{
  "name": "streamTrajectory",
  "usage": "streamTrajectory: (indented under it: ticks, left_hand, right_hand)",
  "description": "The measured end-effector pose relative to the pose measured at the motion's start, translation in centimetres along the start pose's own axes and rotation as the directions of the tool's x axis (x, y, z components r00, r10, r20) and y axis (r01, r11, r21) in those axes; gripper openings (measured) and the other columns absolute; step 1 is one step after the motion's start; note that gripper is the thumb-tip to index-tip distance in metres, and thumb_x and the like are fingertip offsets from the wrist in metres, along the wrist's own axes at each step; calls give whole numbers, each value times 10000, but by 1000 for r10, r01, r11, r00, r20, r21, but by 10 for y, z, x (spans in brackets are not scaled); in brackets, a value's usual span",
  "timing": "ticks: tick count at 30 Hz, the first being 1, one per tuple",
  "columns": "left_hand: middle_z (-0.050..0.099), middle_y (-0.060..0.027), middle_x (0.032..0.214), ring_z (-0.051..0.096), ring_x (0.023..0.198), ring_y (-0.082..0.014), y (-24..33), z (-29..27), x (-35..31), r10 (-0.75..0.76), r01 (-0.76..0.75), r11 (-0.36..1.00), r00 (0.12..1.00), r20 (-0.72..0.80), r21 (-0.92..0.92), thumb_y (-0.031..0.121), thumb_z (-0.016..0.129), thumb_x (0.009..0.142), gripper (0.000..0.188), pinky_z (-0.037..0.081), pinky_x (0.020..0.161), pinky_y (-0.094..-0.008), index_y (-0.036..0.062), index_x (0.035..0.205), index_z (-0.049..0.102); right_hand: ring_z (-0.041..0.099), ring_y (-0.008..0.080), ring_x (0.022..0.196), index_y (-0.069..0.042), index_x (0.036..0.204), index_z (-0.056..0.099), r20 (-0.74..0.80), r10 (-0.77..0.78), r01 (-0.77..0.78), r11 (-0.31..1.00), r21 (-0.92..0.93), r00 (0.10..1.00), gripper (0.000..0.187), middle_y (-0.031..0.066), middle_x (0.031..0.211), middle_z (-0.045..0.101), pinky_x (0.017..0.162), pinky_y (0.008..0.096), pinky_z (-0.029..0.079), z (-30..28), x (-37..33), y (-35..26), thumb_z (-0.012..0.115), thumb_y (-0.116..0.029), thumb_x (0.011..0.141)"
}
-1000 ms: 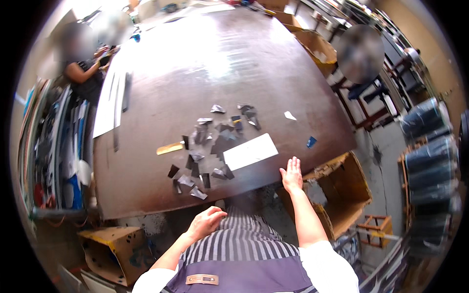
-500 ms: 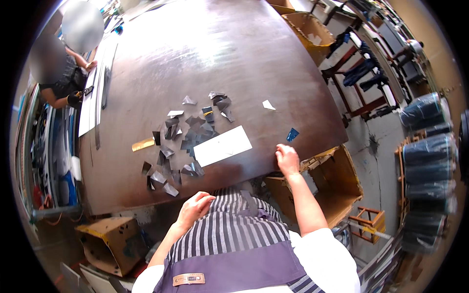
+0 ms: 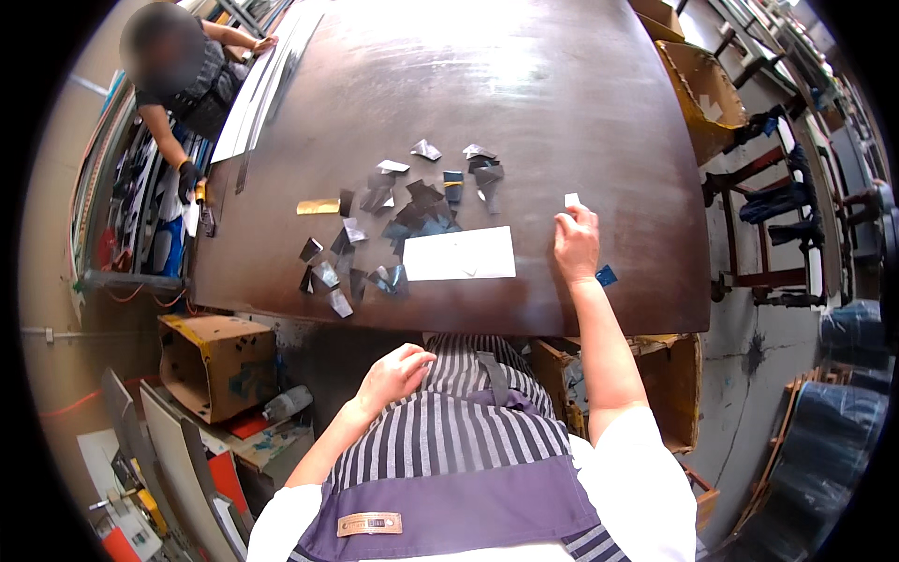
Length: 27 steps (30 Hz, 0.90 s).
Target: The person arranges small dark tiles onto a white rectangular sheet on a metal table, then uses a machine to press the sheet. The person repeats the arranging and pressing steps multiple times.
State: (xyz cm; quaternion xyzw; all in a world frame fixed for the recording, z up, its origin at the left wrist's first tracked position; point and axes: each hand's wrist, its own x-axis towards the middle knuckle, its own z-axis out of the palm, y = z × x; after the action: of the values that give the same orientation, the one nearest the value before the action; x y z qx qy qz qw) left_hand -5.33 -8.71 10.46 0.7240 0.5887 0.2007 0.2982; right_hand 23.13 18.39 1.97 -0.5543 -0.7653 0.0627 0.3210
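While the right fingers [image 3: 566, 218] meet a small white piece [image 3: 572, 199] on the brown surface [image 3: 599, 112], whether they grasp it cannot be told. Left hand [image 3: 391, 377]: fingers loosely curled before the striped apron [image 3: 468, 433], contents indiscernible. 1 white rectangle [image 3: 459, 255] lies left of the right hand [image 3: 576, 248], beside dark scraps [image 3: 424, 195].

White scrap [image 3: 572, 199] at right hand [image 3: 577, 244]

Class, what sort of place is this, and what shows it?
Probably a workshop handling sheet material: dark scraps lie on a large brown table, a rack of sheets stands to its left, and cardboard boxes sit around it.
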Motion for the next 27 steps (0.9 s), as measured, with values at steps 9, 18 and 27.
streamTrajectory:
  ticks: [9, 18, 27]
  left_hand:
    - [578, -157, 1214, 543, 1165, -339, -28, 13, 64, 53, -34, 992, 987, -155, 124, 16, 664, 796, 339, 445, 1013, -412, -1, 1133, 633]
    - [524, -99, 1336, 501, 1235, -300, -92, 62, 120, 105, -36, 928, 980, -166, 370, 167, 682, 807, 555, 420, 1028, -413, 39, 1325, 528]
    - [521, -70, 1335, 498, 1229, -258, -90, 60, 122, 81, -13, 944, 978, -192, 329, 166, 695, 773, 579, 412, 1026, -402, 58, 1320, 538]
  right_hand:
    - [630, 380, 992, -32, 1060, 682, 371, -2, -186, 863, 469, 929, 224, 176, 1117, 608, 844, 447, 524, 86, -46, -97, 653, -79, 843]
    - [597, 346, 943, -21, 1072, 679, 223, -183, 120, 956, 268, 957, 306, 168, 1094, 583, 849, 425, 503, 95, -66, -129, 613, 34, 779]
    - [602, 355, 950, -13, 1032, 675, 247, -82, 20, 970, 242, 966, 251, 145, 1032, 606, 831, 422, 509, 86, -62, -143, 620, 11, 788]
